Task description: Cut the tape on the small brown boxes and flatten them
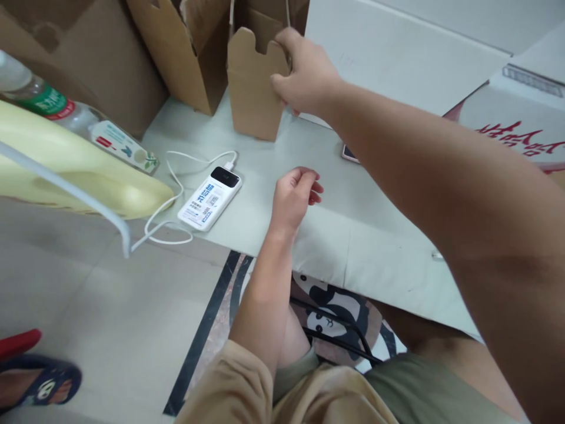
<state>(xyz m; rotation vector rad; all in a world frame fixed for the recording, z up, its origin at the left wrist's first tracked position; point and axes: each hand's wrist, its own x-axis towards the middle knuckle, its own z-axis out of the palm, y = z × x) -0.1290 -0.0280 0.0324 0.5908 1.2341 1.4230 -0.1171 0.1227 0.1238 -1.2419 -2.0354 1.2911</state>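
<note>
Cardboard box [253,91] at the table's [375,218] far side; right hand [306,73] clamped on its upper right edge, likely to steady it. Left hand [298,191] near power bank [210,199], fingers curled, can't tell if closed. Cable [176,242] plugged in, presumably for charging.

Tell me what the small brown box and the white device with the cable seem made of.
Small brown box: seemingly matte cardboard, judging by its plain tan, stiff sides and cut edges.
White device: probably smooth hard plastic, given its rounded corners; its glossy black panel could be glass.
</note>
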